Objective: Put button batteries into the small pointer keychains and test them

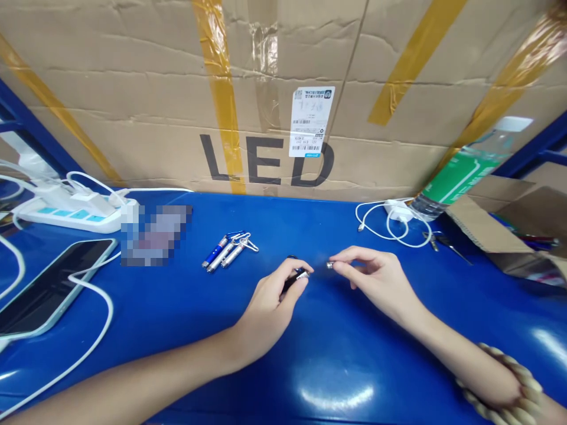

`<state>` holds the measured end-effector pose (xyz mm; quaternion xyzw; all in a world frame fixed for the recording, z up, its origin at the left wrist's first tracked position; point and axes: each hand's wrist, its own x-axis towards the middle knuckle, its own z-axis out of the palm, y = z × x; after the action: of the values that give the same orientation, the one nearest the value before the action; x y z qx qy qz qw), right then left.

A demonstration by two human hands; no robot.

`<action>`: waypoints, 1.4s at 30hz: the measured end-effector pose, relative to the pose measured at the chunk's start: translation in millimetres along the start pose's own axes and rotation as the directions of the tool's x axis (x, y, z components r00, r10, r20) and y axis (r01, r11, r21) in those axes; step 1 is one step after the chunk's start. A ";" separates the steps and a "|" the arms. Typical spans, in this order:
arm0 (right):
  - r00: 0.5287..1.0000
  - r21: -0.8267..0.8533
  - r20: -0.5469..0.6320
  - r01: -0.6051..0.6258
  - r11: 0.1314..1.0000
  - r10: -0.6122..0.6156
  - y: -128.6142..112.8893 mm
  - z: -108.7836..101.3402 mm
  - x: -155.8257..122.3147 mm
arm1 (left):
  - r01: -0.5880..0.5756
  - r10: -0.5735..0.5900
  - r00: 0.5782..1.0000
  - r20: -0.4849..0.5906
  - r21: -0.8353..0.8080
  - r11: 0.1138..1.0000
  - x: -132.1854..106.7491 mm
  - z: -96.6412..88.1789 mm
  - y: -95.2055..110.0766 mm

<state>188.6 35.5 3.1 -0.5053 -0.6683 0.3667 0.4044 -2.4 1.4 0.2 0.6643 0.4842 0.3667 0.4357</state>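
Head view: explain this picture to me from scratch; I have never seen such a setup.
No machine here: one camera worn on a person's head looks down at their own two bare hands over a blue table. The left hand grips a small black torch; the right hand pinches a tiny silver piece in its fingers, just apart from the torch. Nearby are three keyring torches, a phone, a power strip, a white charger cable and a bottle, before a cardboard box marked LED.
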 end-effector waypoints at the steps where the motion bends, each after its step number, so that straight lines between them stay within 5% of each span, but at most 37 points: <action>1: 1.000 0.001 0.014 0.009 1.000 -0.009 -2.0 1.1 -1.8 | -0.001 0.001 1.000 0.000 0.017 1.000 -0.5 0.3 0.3; 9: 0.987 -0.027 0.130 0.104 0.994 -0.099 -13.4 5.5 -7.8 | -0.090 0.089 0.995 0.047 0.006 0.996 -1.8 1.2 -0.9; 20: 0.897 0.209 0.406 -0.274 0.939 0.172 -3.3 5.8 -4.0 | -0.140 0.129 0.983 0.129 0.078 0.987 -6.5 2.7 1.4; 32: 0.856 0.149 0.497 -0.245 0.958 0.141 -11.3 9.5 -14.2 | -0.186 0.167 0.974 0.155 0.116 0.976 -8.9 4.0 -1.0; 38: 0.814 0.081 0.578 -0.122 0.989 0.053 -20.4 3.3 -18.0 | -0.341 0.315 0.938 0.143 0.233 0.911 -10.0 5.0 -6.4; 42: 0.815 0.063 0.563 -0.206 0.976 0.136 -22.9 8.0 -18.9 | -0.343 0.331 0.939 0.089 0.282 0.896 -8.7 6.2 -7.9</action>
<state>175.6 11.4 17.2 -0.4095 -0.6852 0.5723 0.1881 -1.6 -7.1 -10.0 0.8021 0.4024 0.3479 0.2716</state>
